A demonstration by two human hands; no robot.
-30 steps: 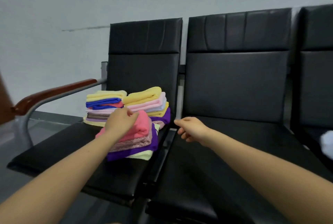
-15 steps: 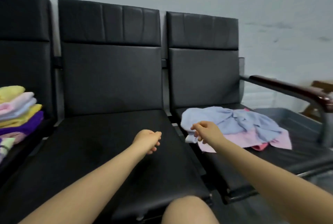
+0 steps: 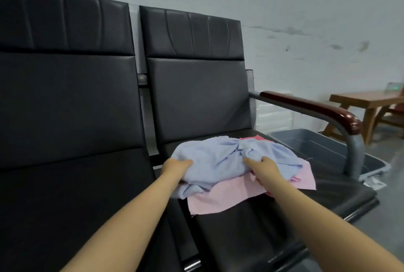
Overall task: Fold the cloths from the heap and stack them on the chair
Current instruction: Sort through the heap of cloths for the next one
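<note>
Cloths in the heap (image 3: 240,171) lie crumpled on the right-hand chair seat (image 3: 328,197): a blue cloth (image 3: 218,162) over pink ones (image 3: 218,197). Left hand (image 3: 177,165) and right hand (image 3: 262,165) grip the blue cloth, fingers curled into it. Judged light, limp, best taken by corners. Grey bin (image 3: 317,142) beside the chair: contents not visible.

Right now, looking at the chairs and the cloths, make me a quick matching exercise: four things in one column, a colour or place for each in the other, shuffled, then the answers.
Things:
1. top cloth
2. bottom cloth
3. armrest
4. bin

Descriptions:
A. grey, on the floor beside the chair
B. light blue, held by both hands
C. dark red wood on a metal tube
D. pink, flat on the seat

Pairs: 1-B, 2-D, 3-C, 4-A
</note>
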